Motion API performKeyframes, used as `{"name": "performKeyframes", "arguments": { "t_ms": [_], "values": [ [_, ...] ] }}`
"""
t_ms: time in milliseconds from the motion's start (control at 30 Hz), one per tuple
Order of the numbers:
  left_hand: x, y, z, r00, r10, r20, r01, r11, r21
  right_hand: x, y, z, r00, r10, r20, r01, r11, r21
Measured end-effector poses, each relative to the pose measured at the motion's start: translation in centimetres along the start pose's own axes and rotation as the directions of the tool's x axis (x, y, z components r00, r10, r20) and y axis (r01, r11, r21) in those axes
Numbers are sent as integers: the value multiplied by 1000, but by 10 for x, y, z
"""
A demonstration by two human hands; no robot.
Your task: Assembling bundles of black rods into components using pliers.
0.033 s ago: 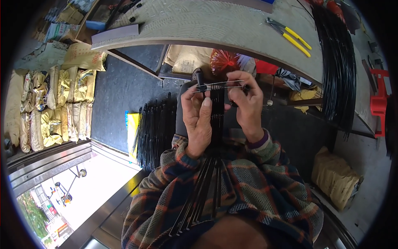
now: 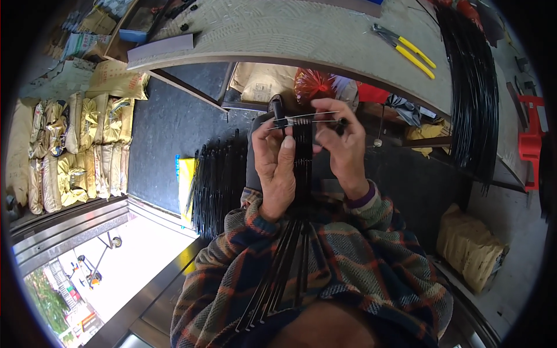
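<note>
In front of my lap hangs a flat row of thin black ribs, like umbrella ribs, with their ends lined up along a thin bare wire. My left hand is closed at the row's left edge, thumb on the near side. Beside its fingertips stands a black rod with a thicker collar. My right hand is at the wire's right end, its index finger bent above it and the thumb blurred. A small black round-ended piece sits among its curled fingers. More black ribs lie across my lap.
A workbench ahead carries yellow-handled cutting pliers and a long black rib bundle draping over its right edge. More black ribs stand at my left. Wrapped packages are stacked far left; a red stool stands right.
My right thumb and fingers have shifted slightly left and up along the wire. The left hand has barely moved.
</note>
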State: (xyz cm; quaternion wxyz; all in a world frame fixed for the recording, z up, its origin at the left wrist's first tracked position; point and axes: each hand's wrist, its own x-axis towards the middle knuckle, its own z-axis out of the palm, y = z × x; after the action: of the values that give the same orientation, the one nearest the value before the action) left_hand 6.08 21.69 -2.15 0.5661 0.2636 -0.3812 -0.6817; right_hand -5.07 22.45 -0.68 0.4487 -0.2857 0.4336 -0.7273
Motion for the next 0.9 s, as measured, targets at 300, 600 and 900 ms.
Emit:
{"name": "performKeyframes", "arguments": {
  "t_ms": [300, 600, 900],
  "values": [
    [1, -4, -14, 988, 40, -147, -21, 991, 132, 6, 14, -6, 987, 132, 91, -156, 922, 355],
    [0, 6, -11, 997, 60, -56, -54, 993, 104, 4, 27, 5, 949, -13, 316, 85, 972, -217],
    [24, 35, -43, 987, -144, 74, 135, 983, 121, -2, 21, -3, 931, 158, 329, -134, 986, -95]
  ]
}}
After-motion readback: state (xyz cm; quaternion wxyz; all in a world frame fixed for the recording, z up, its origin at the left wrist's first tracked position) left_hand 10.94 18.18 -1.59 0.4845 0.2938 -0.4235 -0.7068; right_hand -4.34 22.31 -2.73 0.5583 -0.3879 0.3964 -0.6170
